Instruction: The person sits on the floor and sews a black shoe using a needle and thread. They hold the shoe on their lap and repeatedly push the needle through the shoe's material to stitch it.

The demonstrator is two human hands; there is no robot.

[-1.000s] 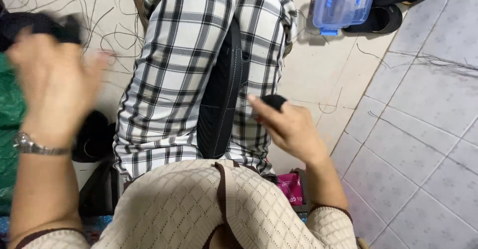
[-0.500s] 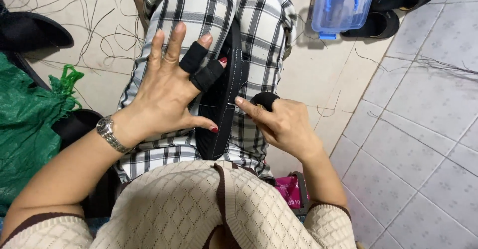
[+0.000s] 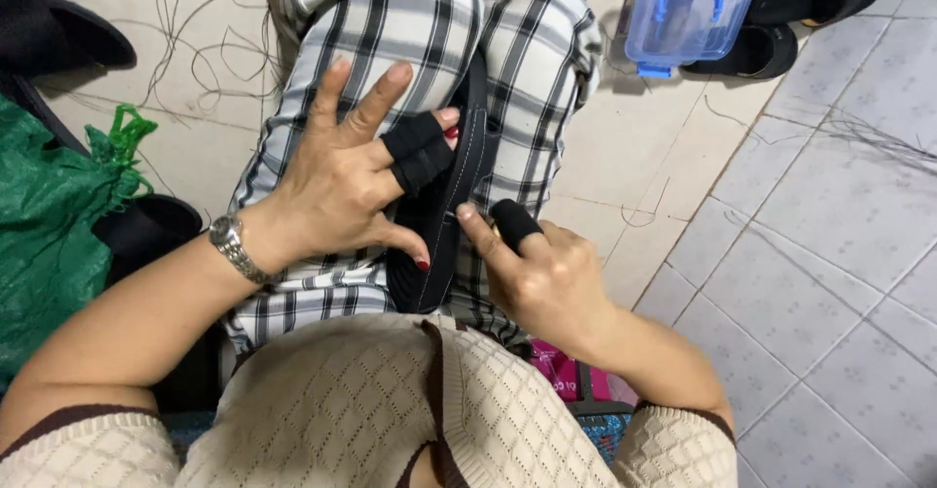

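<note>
We're sitting w/ a black rubbery shoe sole (image 3: 444,224) wedged on edge betw. our knees, resting in the gap of the black-and-white checked trousers (image 3: 390,29), running from near our waist toward the far side.

Left hand (image 3: 342,181) is lying spread across the sole's left face, fingers splayed and not closed on anything; two of them are wearing black fabric finger guards (image 3: 418,151), and the thumb is pressing low on the sole's near end. Right hand (image 3: 547,273) is loosely curled just right of the sole, forefinger tip touching its edge, thumb capped w/ another black guard; we can't tell whether it's pinching a needle or thread, too small to make out.

Handling, as we're judging it: the sole looks light, bendy rather than rigid, matte and grippy, not fragile. It's prob. flexing if squeezed mid-length, so the best hold seems to be flat palm on the side wall plus thumb at the near end, knees acting as the clamp.

Around us: a green woven plastic sack (image 3: 49,224) at left, a clear blue-lidded plastic box (image 3: 688,15) far right beside dark shoes (image 3: 800,0), loose black threads (image 3: 166,20) scattered on the tiled floor (image 3: 830,254).
</note>
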